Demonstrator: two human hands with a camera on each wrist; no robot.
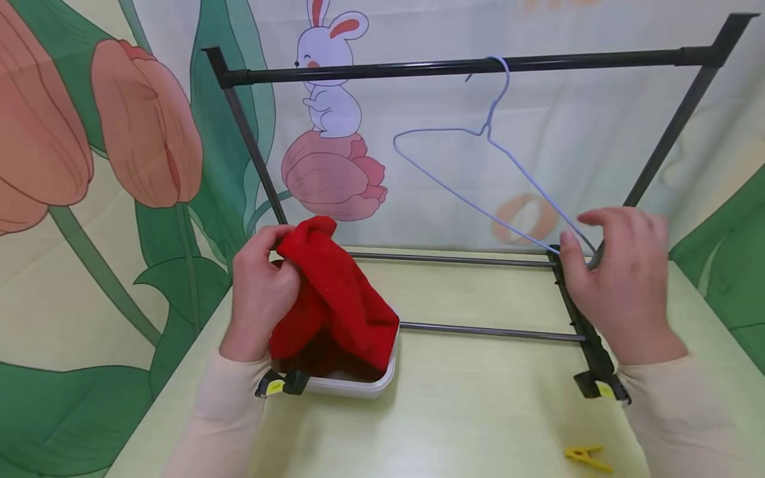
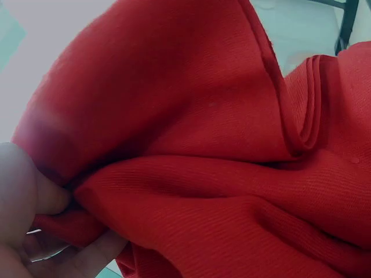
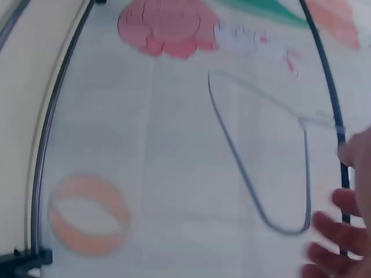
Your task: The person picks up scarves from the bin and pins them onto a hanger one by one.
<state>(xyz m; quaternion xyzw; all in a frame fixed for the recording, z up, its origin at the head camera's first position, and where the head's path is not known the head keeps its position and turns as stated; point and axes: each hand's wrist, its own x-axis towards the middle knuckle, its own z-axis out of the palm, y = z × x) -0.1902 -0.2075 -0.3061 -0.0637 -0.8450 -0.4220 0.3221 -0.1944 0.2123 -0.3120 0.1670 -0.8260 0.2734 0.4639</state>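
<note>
A red cloth (image 1: 343,299) is bunched up, its lower part in a white plastic container (image 1: 358,388). My left hand (image 1: 261,289) grips its upper left edge; in the left wrist view the thumb and fingers pinch a fold of the red fabric (image 2: 203,116). A thin lilac wire hanger (image 1: 445,188) hangs tilted by its hook from the black rack's top bar (image 1: 412,68). Beside the hanger's low right corner is my right hand (image 1: 624,279), thumb and fingers spread apart. In the right wrist view the fingertips lie close to the hanger (image 3: 237,156); whether they touch cannot be told.
A yellow clothespin (image 1: 588,457) lies on the pale table (image 1: 478,411) near the front right. The rack's lower bars (image 1: 490,331) cross the table behind the container. A curtain (image 1: 430,192) printed with tulips and a rabbit stands behind the rack.
</note>
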